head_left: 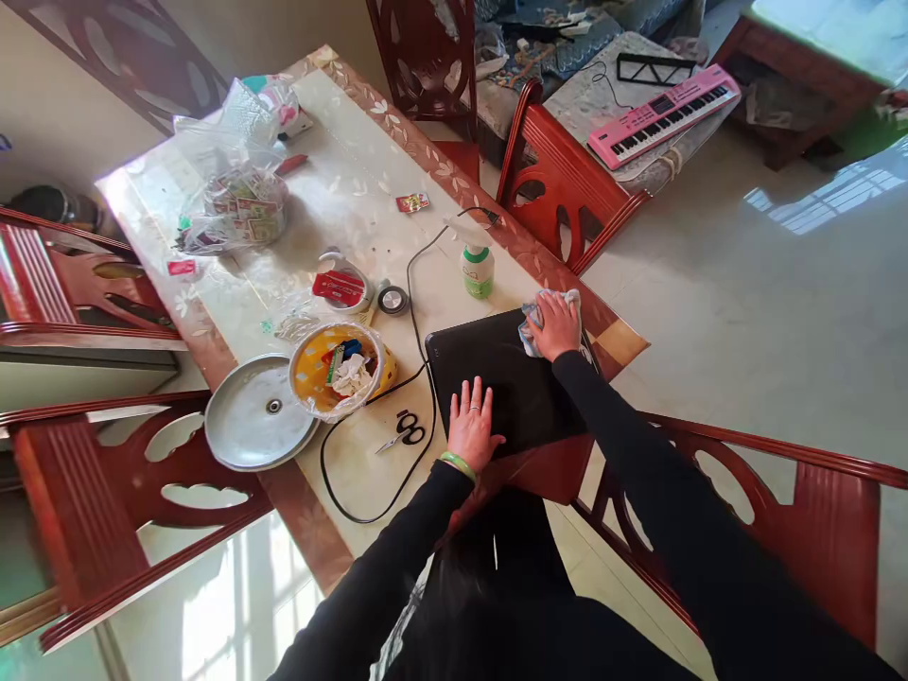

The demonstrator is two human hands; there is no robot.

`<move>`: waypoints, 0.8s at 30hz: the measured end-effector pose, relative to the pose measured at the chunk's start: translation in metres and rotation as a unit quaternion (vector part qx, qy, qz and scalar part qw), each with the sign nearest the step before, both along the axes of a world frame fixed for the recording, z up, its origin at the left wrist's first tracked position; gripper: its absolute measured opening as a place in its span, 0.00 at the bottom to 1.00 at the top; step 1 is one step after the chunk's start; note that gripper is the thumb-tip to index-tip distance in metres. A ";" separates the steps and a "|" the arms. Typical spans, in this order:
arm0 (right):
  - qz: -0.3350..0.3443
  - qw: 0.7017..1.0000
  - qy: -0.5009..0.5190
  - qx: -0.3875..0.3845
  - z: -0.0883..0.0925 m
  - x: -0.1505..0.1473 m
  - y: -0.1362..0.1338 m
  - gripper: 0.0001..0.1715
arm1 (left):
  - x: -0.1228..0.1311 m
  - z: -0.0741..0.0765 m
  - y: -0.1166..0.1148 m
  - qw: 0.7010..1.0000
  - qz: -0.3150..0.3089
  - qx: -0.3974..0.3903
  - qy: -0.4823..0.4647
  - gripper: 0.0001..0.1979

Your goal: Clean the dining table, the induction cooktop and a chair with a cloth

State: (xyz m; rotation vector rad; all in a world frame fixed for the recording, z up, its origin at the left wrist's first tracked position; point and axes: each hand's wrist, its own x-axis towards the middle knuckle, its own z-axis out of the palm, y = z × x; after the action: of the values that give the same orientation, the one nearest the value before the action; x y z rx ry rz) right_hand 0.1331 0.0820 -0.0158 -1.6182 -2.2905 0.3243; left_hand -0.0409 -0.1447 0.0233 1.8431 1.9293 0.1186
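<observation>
A flat black appliance [517, 397] lies at the near corner of the table, and a black cord [375, 506] loops from it across the tabletop. My left hand [472, 426] rests flat on its near edge, fingers spread and empty, with a green bangle at the wrist. At the far edge, my right hand [557, 323] presses a crumpled blue-and-white cloth [531, 331] against the black surface. Black-handled scissors [404, 432] lie left of my left hand. A green-capped spray bottle [478, 271] stands beyond the appliance.
The table [340, 123] has a leaf-patterned border. On it are a round aluminium lid [259, 412], a plastic-lined bowl of scraps [339, 369], and a bag of packets [241, 210]. Red wooden chairs [787, 530] surround the table. A pink keyboard [663, 115] lies beyond.
</observation>
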 end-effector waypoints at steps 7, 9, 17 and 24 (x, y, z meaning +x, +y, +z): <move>0.049 0.998 -0.048 -0.004 -0.010 0.103 -0.163 0.42 | 0.005 0.008 0.003 0.999 -0.017 -0.004 0.041 0.50; 0.056 0.997 -0.056 -0.010 -0.007 0.096 -0.147 0.43 | 0.004 0.007 0.002 0.998 -0.023 -0.003 0.051 0.49; 0.065 0.997 0.045 -0.025 0.003 0.011 0.045 0.33 | 0.003 0.014 0.006 0.993 -0.042 -0.036 0.101 0.49; -0.056 0.993 0.103 -0.032 -0.025 0.094 -0.042 0.35 | 0.006 0.020 0.009 0.990 -0.049 -0.060 0.116 0.49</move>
State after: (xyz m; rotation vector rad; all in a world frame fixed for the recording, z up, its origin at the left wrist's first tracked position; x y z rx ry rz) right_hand 0.2267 0.0397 -0.0404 -1.6509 -2.0477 0.5175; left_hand -0.0351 -0.1353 0.0436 1.9371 1.9443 -0.2482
